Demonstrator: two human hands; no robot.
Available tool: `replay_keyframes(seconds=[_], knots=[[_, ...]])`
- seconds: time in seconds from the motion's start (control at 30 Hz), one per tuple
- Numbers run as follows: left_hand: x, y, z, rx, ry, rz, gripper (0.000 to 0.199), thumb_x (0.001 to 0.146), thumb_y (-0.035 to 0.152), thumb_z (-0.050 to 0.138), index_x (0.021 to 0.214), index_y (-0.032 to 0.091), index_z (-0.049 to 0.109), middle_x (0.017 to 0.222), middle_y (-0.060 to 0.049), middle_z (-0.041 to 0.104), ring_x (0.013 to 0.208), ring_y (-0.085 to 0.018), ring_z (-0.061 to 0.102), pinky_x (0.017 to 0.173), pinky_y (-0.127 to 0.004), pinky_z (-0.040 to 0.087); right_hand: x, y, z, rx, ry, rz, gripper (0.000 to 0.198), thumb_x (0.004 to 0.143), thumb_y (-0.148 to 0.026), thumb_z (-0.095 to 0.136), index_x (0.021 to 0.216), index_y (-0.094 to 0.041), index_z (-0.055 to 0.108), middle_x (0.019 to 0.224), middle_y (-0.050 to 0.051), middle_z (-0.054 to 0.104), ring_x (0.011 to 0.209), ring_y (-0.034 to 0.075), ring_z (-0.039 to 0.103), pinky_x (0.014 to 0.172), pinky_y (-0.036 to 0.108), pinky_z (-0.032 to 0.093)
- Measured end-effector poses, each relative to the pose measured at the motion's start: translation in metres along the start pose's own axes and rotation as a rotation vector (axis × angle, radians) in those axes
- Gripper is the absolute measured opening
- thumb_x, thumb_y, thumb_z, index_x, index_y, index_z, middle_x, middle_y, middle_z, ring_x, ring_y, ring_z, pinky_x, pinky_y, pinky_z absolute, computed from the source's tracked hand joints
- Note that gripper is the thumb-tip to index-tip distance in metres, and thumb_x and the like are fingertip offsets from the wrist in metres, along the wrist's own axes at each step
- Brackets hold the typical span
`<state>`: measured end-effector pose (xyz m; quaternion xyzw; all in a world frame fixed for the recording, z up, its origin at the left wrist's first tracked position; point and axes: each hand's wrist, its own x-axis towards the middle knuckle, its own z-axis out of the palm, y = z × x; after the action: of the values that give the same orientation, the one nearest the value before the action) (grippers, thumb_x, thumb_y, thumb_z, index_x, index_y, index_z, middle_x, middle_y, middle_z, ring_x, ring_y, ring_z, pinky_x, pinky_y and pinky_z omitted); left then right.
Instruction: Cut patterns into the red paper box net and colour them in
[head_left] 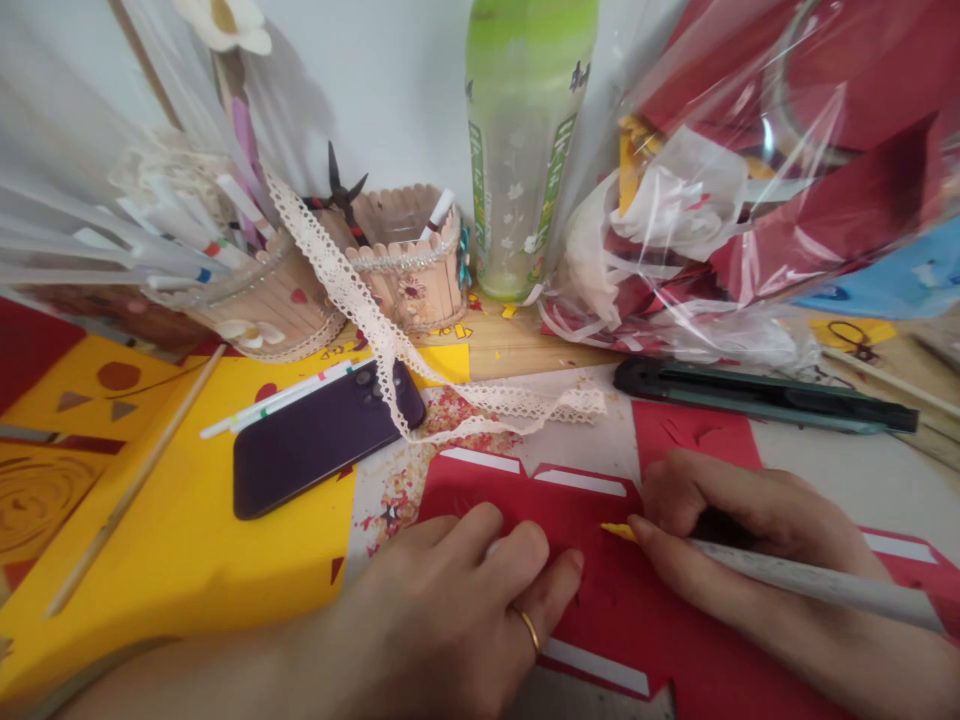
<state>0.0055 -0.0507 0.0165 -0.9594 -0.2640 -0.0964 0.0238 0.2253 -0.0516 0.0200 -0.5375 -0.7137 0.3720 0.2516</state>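
A red card with white strips along its edges lies in front of me. My left hand, a gold ring on one finger, presses down on it with bent fingers, holding it flat; its thumb is hidden. A bit of something white shows between those fingers. To the right, my right hand is closed around a slim white pen-like tool. A yellow point sticks out past its fingertips over the card; whether it is the tool's tip or a paper scrap I cannot make out.
A purple phone lies on yellow paper, with white lace ribbon across it. Behind stand stick-sided holders and a green bottle. A utility knife and a plastic bag lie on the right. A wooden stick is left.
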Motion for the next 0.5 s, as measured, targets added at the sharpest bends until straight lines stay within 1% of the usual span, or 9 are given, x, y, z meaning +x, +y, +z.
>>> replay_keyframes(seconds=[0.2,0.3,0.37,0.4,0.43,0.5], knots=[[0.0003,0.0005,-0.0002,-0.019,-0.006,0.008,0.028,0.091,0.019,0.037,0.115,0.021,0.053,0.083,0.000,0.055,0.065,-0.016,0.051,0.045,-0.028,0.041,-0.0026,0.0004,0.0004,0.000,-0.023,-0.017,0.027,0.082,-0.024,0.049,0.059,-0.023,0.036,0.049,-0.006,0.041,0.043,0.010,0.040,0.038,0.022,0.031],[0.0005,0.0007,-0.0006,-0.019,-0.021,-0.006,0.028,0.092,0.019,0.036,0.114,0.022,0.054,0.084,0.001,0.056,0.065,-0.015,0.051,0.046,-0.028,0.040,-0.0026,0.0007,0.0001,0.043,-0.014,0.012,0.027,0.081,-0.025,0.051,0.058,-0.023,0.037,0.050,-0.006,0.043,0.045,0.011,0.041,0.039,0.023,0.032],[0.0002,0.0008,-0.0005,-0.019,0.006,-0.004,0.031,0.094,0.018,0.031,0.113,0.021,0.055,0.083,0.001,0.057,0.064,-0.015,0.051,0.045,-0.028,0.039,-0.0008,0.0010,-0.0011,0.116,0.053,0.042,0.027,0.081,-0.028,0.054,0.058,-0.023,0.040,0.053,-0.005,0.047,0.048,0.012,0.043,0.040,0.023,0.034],[-0.0001,0.0006,-0.0002,-0.016,0.024,-0.001,0.033,0.095,0.017,0.028,0.113,0.021,0.055,0.082,0.001,0.057,0.063,-0.015,0.051,0.045,-0.028,0.038,0.0005,0.0012,-0.0019,0.161,0.107,0.054,0.027,0.081,-0.030,0.056,0.058,-0.023,0.041,0.055,-0.004,0.048,0.049,0.012,0.043,0.040,0.023,0.034],[-0.0003,0.0002,0.0000,-0.015,0.045,0.008,0.035,0.096,0.016,0.025,0.112,0.020,0.055,0.081,0.001,0.057,0.061,-0.014,0.051,0.044,-0.028,0.037,0.0019,0.0012,-0.0027,0.204,0.162,0.069,0.029,0.080,-0.032,0.058,0.058,-0.023,0.042,0.055,-0.004,0.049,0.049,0.011,0.042,0.040,0.022,0.033],[-0.0007,-0.0013,0.0001,-0.012,0.077,0.016,0.038,0.097,0.015,0.021,0.112,0.019,0.056,0.082,0.000,0.059,0.060,-0.014,0.051,0.043,-0.029,0.035,0.0048,0.0007,-0.0038,0.291,0.248,0.118,0.034,0.080,-0.039,0.059,0.056,-0.022,0.042,0.051,-0.006,0.044,0.044,0.009,0.034,0.036,0.021,0.027]])
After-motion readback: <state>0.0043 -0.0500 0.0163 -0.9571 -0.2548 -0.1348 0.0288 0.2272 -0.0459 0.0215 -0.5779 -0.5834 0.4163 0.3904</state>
